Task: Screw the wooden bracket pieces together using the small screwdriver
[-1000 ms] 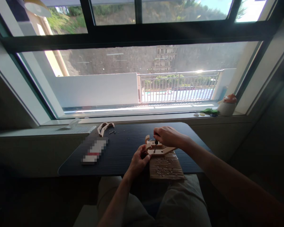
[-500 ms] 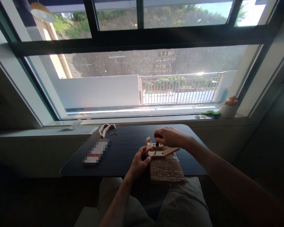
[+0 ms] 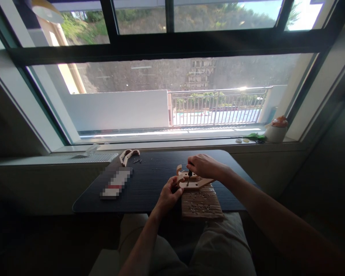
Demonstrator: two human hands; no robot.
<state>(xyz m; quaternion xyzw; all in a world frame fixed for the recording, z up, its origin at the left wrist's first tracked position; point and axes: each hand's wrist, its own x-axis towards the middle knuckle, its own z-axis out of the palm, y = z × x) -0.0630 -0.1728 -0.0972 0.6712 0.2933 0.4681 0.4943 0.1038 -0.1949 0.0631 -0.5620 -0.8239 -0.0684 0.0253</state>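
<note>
My right hand (image 3: 205,165) is closed round the handle of a dark screwdriver (image 3: 189,178), held upright. Its tip meets the near arm of a pale wooden piece (image 3: 193,185) with dark holes and a curved end. My left hand (image 3: 170,195) grips that piece at its curved left end, thumb at the near side. Under the wood lies a brown corrugated board (image 3: 202,207) with many small bits of hardware scattered on it, too small to name. The board reaches over the table's front edge.
On the dark table (image 3: 158,180), curved wooden parts (image 3: 128,156) lie at the back left beside a few small metal pieces (image 3: 137,161). A blurred-out flat item (image 3: 116,184) is in front of them. A white pot-like object (image 3: 276,132) stands on the windowsill.
The whole view has shifted very slightly. My right wrist has turned a little on the screwdriver; my left hand keeps its hold on the wooden piece.
</note>
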